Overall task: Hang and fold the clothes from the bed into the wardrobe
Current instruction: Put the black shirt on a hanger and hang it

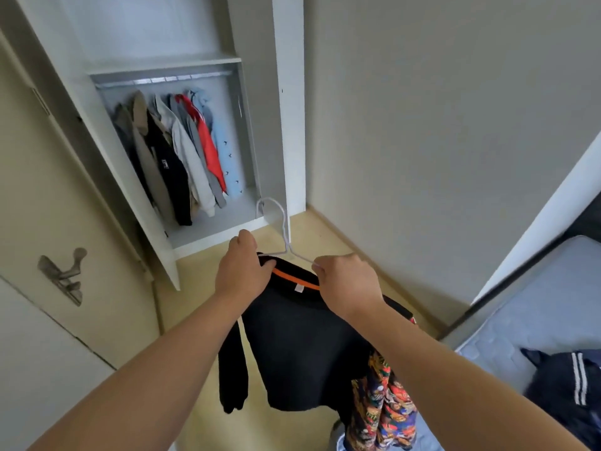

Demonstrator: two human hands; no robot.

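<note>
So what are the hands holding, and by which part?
A black sweatshirt on a white hanger: the left hand grips the collar's left side, the right hand pinches the hanger's right arm.

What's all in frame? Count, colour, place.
sweatshirt: 1, black, orange neck lining, on the hanger, centre
hanger: 1, white, in sweatshirt's neck
wardrobe: 1, white, open, upper left
hung clothes: several, beige, black, white, grey, red, light blue, inside wardrobe
patterned garment: 1, multicoloured, under right forearm
mattress: 1, pale blue, right edge
striped garment: 1, dark, white stripes, on mattress
door handle: 1, metal, left
left hand: 1, grips sweatshirt's collar
right hand: 1, pinches hanger
</note>
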